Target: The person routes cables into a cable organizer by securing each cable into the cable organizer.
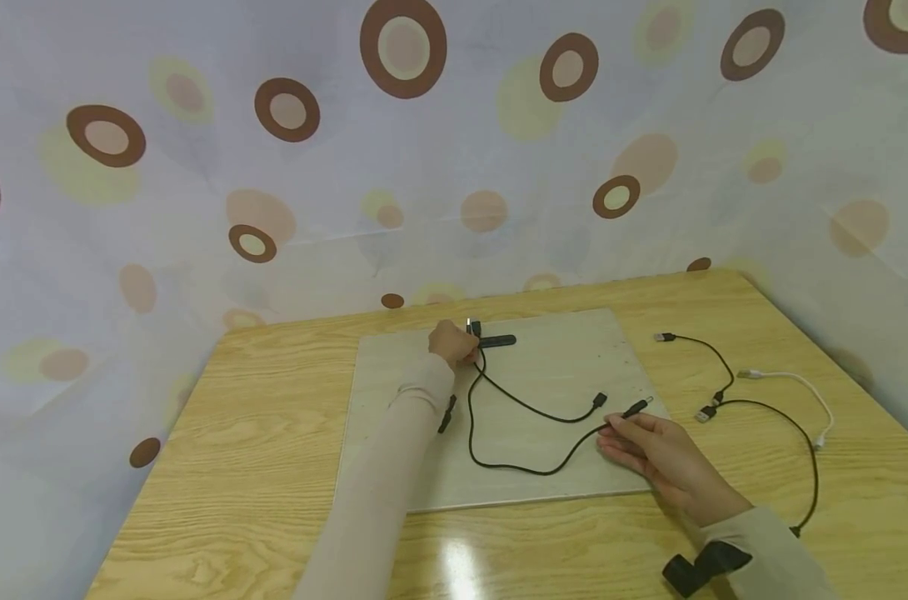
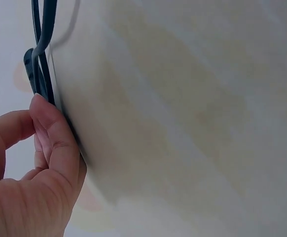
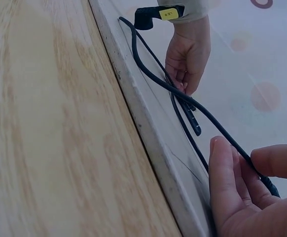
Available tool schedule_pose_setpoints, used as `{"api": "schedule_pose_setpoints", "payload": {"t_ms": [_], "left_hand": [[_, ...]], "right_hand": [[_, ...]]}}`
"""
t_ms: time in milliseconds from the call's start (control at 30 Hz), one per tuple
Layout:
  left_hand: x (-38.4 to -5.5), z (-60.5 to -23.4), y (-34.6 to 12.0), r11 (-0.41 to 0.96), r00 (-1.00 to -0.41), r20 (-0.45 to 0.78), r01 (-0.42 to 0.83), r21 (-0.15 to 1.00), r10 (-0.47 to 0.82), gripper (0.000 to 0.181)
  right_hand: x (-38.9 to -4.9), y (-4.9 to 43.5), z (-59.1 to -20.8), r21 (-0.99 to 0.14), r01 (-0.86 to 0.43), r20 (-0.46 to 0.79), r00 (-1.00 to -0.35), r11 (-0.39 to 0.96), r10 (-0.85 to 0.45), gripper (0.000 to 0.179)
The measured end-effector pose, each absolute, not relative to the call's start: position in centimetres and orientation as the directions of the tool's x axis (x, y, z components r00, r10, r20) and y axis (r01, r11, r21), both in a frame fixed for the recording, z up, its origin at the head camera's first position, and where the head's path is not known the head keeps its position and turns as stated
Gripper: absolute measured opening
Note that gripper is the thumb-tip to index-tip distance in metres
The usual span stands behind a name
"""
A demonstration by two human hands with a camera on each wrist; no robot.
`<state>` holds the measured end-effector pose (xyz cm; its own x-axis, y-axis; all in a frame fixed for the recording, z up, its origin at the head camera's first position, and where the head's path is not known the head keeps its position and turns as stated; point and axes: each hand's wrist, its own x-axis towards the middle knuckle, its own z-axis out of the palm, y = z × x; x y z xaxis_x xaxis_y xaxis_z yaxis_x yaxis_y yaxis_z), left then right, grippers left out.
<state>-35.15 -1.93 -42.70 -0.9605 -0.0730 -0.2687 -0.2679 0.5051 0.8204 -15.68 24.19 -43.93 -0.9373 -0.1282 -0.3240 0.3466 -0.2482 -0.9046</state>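
Observation:
In the head view, my left hand (image 1: pixel 452 342) pinches a black cable (image 1: pixel 472 417) near the board's far edge. A plug (image 1: pixel 476 327) pokes out past those fingers, and a flat black strip (image 1: pixel 499 341) extends rightward from them. The left wrist view shows the fingertips closed on the dark strip (image 2: pixel 35 74) and cord together. My right hand (image 1: pixel 660 462) holds the cable between thumb and fingers at the board's right front, just behind its barrel plug (image 1: pixel 636 408). Between the hands the cable loops over the board, and another branch ends in a black connector (image 1: pixel 600 400).
Under the cable lies a pale rectangular board (image 1: pixel 394 375) on the wooden table (image 1: pixel 259 433). To the right are a short black USB cable (image 1: pixel 724 362), a white cable (image 1: pixel 806 390) and a longer black cable (image 1: pixel 812 467). A patterned curtain (image 1: pixel 439 167) hangs behind.

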Motion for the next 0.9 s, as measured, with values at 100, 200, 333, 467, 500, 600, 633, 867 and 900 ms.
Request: {"api": "schedule_pose_setpoints", "payload": {"t_ms": [100, 200, 333, 467, 500, 600, 633, 867, 900], "left_hand": [[-35.84, -43.23, -2.03, 0.503, -0.953, -0.291, -0.291, 0.814, -0.081, 0.014], [-36.26, -43.51, -2.07, 0.485, -0.951, -0.301, -0.295, 0.823, -0.069, 0.019], [-35.85, -43.12, -2.06, 0.458, -0.950, -0.308, -0.292, 0.840, -0.040, 0.016], [-35.72, -42.97, -2.03, 0.458, -0.950, -0.310, -0.289, 0.841, -0.030, 0.011], [-35.72, -42.94, -2.02, 0.458, -0.950, -0.311, -0.290, 0.840, -0.031, 0.011], [-36.15, -43.15, -1.92, 0.457, -0.946, -0.323, -0.304, 0.836, -0.038, 0.010], [-36.20, -43.18, -1.89, 0.453, -0.944, -0.327, -0.310, 0.836, -0.042, 0.010], [-36.04, -43.02, -1.75, 0.423, -0.936, -0.347, -0.341, 0.839, -0.066, 0.014], [-36.02, -43.08, -1.77, 0.425, -0.936, -0.344, -0.339, 0.839, -0.069, 0.017]], "right_hand": [[-15.74, 24.08, -43.91, -0.900, 0.361, -0.341, -0.932, -0.244, -0.122, 0.034], [-15.76, 24.05, -43.90, -0.901, 0.359, -0.337, -0.933, -0.243, -0.127, 0.035], [-15.70, 24.11, -43.88, -0.898, 0.357, -0.332, -0.933, -0.256, -0.137, 0.028], [-15.70, 24.16, -43.93, -0.893, 0.364, -0.339, -0.931, -0.266, -0.135, 0.023], [-15.70, 24.16, -43.93, -0.892, 0.364, -0.339, -0.931, -0.268, -0.135, 0.022], [-15.73, 24.16, -43.95, -0.893, 0.362, -0.338, -0.932, -0.269, -0.131, 0.023], [-15.73, 24.15, -43.94, -0.893, 0.361, -0.337, -0.932, -0.268, -0.130, 0.024], [-15.69, 24.10, -43.96, -0.892, 0.363, -0.337, -0.931, -0.269, -0.139, 0.021], [-15.69, 24.09, -43.96, -0.892, 0.364, -0.338, -0.931, -0.268, -0.139, 0.021]]}}
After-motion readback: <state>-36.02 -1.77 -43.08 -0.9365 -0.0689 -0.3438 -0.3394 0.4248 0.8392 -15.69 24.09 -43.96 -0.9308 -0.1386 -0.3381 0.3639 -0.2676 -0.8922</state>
